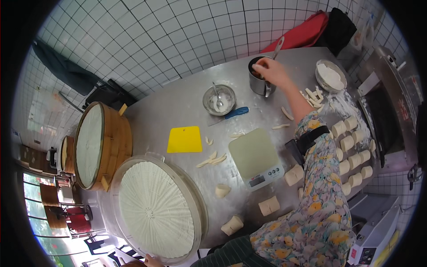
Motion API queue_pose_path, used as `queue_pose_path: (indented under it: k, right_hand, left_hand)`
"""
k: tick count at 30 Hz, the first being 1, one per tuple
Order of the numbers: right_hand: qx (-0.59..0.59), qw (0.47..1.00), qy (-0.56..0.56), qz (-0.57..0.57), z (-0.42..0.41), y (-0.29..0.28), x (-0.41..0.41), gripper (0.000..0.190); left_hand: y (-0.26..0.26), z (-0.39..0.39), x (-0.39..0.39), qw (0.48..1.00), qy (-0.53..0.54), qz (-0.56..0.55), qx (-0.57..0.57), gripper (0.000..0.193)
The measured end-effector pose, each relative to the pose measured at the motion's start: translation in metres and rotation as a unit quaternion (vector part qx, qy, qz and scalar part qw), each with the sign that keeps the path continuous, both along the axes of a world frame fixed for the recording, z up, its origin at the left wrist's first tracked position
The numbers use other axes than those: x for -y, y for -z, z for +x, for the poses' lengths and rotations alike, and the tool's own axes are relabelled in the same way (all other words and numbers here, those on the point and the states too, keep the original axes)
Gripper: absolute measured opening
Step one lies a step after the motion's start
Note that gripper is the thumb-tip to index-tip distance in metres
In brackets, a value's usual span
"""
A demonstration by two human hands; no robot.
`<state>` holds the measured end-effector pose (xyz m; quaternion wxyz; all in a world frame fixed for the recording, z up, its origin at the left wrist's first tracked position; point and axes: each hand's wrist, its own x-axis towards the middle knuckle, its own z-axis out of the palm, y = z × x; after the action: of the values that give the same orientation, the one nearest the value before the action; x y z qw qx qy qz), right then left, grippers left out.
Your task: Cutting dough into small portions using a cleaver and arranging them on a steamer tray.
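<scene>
My right hand (pixel 272 70) reaches over the mouth of a metal pitcher (pixel 260 85), its fingertips bent at the dark opening; what they touch inside is hidden. A slotted handle (pixel 279 46) rises behind the hand. Only part of my left hand (pixel 153 261) shows at the bottom edge, against the rim of a round plastic tray (pixel 200 213) with a white woven steamer mat (pixel 156 210). Between the hands lie a kitchen scale (pixel 256 155), a yellow dough scraper (pixel 184 139), cut dough pieces (pixel 269 205) and thin dough strips (pixel 218 159).
A steel bowl with a spoon (pixel 219 100) stands beside a blue-handled knife or scraper (pixel 237 112). Rows of dough pieces (pixel 355 161) and a bowl of white powder (pixel 331 76) occupy the right side. Bamboo steamers (pixel 115 147) stand left; a tiled wall (pixel 186 36) borders the table.
</scene>
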<state>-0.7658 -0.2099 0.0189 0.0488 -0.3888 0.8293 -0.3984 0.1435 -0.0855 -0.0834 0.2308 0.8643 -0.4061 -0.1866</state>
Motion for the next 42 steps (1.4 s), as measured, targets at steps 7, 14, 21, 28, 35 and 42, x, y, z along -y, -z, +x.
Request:
queue_pose_path:
  k: [7, 14, 21, 28, 35, 42]
  right_hand:
    - [-0.069, 0.983, 0.153, -0.073, -0.005, 0.007, 0.028, 0.031]
    - [-0.089, 0.981, 0.173, -0.007, -0.009, 0.019, 0.034, 0.033]
    - [-0.122, 0.97, 0.189, -0.092, 0.017, -0.014, 0.017, 0.033]
    - [-0.191, 0.961, 0.131, -0.153, 0.048, -0.018, 0.027, 0.038]
    - [-0.255, 0.955, 0.149, -0.017, -0.009, -0.013, -0.001, 0.046]
    - [-0.3, 0.939, 0.155, -0.066, 0.076, -0.067, -0.018, 0.045]
  left_hand:
    - [0.013, 0.077, -0.01, 0.918, 0.269, 0.038, 0.288, 0.063]
    - [0.023, 0.034, 0.01, 0.962, -0.122, -0.192, -0.148, 0.047]
    - [0.012, 0.008, 0.006, 0.959, -0.137, -0.197, -0.148, 0.048]
    - [0.012, 0.015, -0.017, 0.945, -0.16, -0.208, -0.196, 0.038]
    - [0.023, 0.02, -0.005, 0.963, -0.151, -0.224, -0.007, 0.041]
    - [-0.015, -0.027, -0.005, 0.957, -0.128, -0.229, -0.123, 0.052]
